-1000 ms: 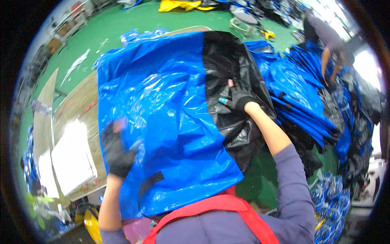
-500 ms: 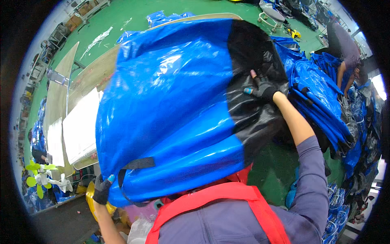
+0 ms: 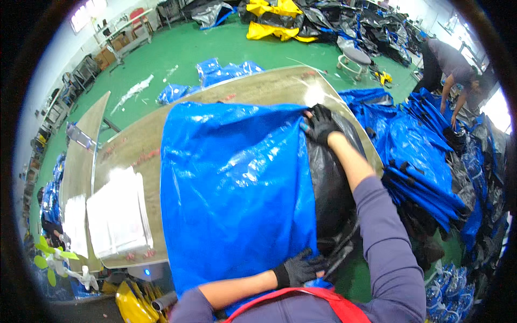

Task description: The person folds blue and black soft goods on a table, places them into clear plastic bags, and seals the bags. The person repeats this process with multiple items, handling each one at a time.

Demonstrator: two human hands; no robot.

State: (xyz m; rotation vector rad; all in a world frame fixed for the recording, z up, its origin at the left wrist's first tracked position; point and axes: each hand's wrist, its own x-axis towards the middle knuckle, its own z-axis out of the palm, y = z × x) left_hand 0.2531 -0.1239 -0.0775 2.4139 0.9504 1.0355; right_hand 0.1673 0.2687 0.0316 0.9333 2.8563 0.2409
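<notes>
A large blue bag-like sheet (image 3: 231,183) of shiny plastic fabric lies on the table in front of me. Its right end is a black panel (image 3: 336,188) that hangs past the table's near right edge. My right hand (image 3: 323,126), in a black glove with bare fingertips, rests with fingers apart on the far end of the blue-black seam. Close to my body, my left hand (image 3: 299,269), gloved the same way, lies flat across the near end of that seam, fingers pointing right. The underside of the sheet is hidden.
White sheets (image 3: 118,220) lie on the table's (image 3: 129,145) left part. A pile of blue and black bags (image 3: 409,145) stands on the right, where another person (image 3: 452,64) bends over. A small green-bladed fan (image 3: 54,261) is at the lower left; a stool (image 3: 355,56) stands beyond.
The sheet, raised and spread before, now lies lower on the table. My left hand moved from its near left corner to the near seam; my right hand slid away from me to the far edge.
</notes>
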